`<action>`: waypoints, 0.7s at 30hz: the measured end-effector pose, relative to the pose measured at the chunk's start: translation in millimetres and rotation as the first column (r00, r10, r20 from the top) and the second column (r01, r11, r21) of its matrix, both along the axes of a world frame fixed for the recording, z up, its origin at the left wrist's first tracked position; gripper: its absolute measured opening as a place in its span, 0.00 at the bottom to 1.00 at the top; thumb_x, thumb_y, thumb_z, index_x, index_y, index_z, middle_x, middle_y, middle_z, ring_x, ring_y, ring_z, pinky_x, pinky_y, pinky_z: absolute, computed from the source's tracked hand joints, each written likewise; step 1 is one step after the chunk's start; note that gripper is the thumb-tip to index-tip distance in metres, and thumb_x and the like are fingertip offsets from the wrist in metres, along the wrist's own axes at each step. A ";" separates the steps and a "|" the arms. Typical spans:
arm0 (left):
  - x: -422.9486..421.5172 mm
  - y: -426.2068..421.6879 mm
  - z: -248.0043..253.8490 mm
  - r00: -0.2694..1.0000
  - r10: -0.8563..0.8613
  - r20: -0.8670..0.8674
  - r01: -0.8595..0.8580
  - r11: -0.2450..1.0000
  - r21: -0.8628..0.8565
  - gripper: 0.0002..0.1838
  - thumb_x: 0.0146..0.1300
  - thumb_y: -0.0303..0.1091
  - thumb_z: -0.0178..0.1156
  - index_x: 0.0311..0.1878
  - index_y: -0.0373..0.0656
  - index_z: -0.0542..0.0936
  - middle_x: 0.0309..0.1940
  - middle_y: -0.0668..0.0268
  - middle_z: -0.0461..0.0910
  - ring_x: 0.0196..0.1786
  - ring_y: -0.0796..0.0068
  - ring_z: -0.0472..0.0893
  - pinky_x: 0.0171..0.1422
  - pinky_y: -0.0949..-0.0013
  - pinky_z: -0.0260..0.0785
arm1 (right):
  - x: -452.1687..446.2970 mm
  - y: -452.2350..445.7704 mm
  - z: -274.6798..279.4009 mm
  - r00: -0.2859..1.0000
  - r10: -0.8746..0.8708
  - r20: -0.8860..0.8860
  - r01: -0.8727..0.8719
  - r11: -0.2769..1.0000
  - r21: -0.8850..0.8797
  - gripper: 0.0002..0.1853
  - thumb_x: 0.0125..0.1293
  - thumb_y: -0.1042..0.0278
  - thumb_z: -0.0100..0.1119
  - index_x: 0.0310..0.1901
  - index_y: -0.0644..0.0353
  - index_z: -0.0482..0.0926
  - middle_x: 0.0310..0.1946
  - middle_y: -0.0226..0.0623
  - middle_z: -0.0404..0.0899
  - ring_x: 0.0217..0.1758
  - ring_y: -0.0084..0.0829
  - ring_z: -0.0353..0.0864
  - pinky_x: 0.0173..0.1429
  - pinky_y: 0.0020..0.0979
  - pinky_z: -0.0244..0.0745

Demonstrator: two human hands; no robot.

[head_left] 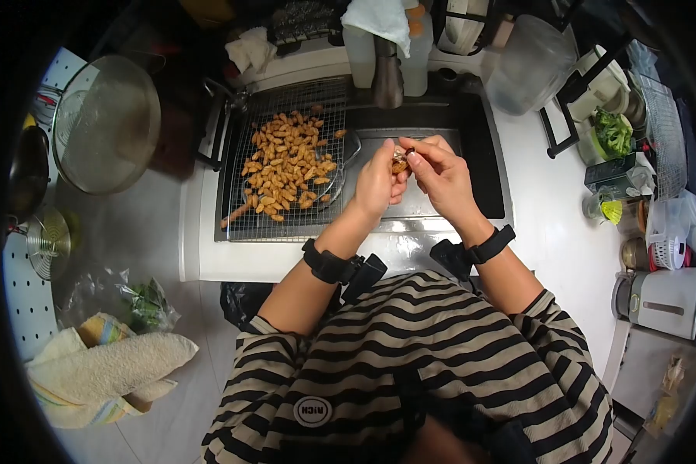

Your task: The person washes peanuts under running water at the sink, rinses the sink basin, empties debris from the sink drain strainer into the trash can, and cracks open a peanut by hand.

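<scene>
Over the sink's front edge, my left hand (375,184) and my right hand (442,176) meet at the fingertips. Between them is a brown peanut (399,165), with a paler piece and a small dark bit at its top. The left fingers curl round the peanut, while the right thumb and forefinger pinch at its upper end. Whether the shell is split I cannot make out. To the left, many unshelled peanuts (290,158) lie spread on a wire rack (243,228) that covers the sink's left part.
A dark faucet (387,81) hangs over the black sink (479,155), just beyond my hands. A mesh strainer (108,124) stands at the left, above a folded towel (116,363). On the right counter are a clear plastic container (532,66), leafy greens (613,134) and a white appliance (669,301).
</scene>
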State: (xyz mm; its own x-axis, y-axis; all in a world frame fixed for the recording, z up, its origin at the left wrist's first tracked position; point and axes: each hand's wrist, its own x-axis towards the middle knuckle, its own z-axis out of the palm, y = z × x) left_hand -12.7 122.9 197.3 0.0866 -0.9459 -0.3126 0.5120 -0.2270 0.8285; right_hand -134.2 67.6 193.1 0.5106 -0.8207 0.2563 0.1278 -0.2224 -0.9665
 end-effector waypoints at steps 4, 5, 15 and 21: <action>-1.9 -1.6 -9.0 0.910 0.139 0.390 -0.064 0.978 -0.200 0.19 0.67 0.44 0.37 0.33 0.40 0.72 0.20 0.70 0.65 0.19 0.83 0.62 0.21 0.78 0.54 | -7.5 1.5 10.6 0.996 -0.078 -0.049 0.068 0.982 -0.174 0.11 0.56 0.75 0.59 0.42 0.62 0.79 0.32 0.30 0.73 0.33 0.20 0.72 0.33 0.19 0.69; -3.0 -1.3 -10.2 0.851 0.191 0.490 -0.069 0.964 -0.255 0.19 0.66 0.42 0.38 0.32 0.38 0.72 0.20 0.67 0.67 0.21 0.79 0.65 0.24 0.75 0.57 | -9.6 1.8 12.7 0.994 -0.095 -0.056 0.080 0.972 -0.222 0.10 0.55 0.75 0.60 0.41 0.61 0.80 0.32 0.31 0.73 0.32 0.20 0.72 0.32 0.19 0.70; -17.1 4.1 3.5 0.771 0.278 0.572 -0.152 0.954 -0.259 0.18 0.65 0.38 0.40 0.33 0.33 0.75 0.18 0.64 0.68 0.23 0.76 0.67 0.30 0.70 0.61 | -24.1 -1.0 13.4 0.958 -0.284 -0.040 0.173 0.685 -0.707 0.09 0.49 0.80 0.63 0.34 0.61 0.81 0.32 0.34 0.74 0.29 0.23 0.75 0.28 0.21 0.70; -16.4 2.4 6.9 0.815 0.246 0.525 -0.130 0.960 -0.248 0.18 0.67 0.38 0.41 0.34 0.35 0.75 0.19 0.68 0.68 0.23 0.80 0.66 0.28 0.73 0.60 | -21.5 -1.5 14.5 0.993 -0.110 0.038 0.116 0.966 -0.232 0.05 0.54 0.77 0.61 0.34 0.63 0.79 0.32 0.31 0.74 0.29 0.19 0.74 0.28 0.19 0.69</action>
State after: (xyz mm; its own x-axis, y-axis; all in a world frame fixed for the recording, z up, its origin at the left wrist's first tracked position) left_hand -29.1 125.3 204.2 0.3698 -0.9287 0.0260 -0.0214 0.0194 0.9996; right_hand -155.7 66.1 207.6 0.4087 -0.7887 0.4592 0.1122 -0.4559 -0.8829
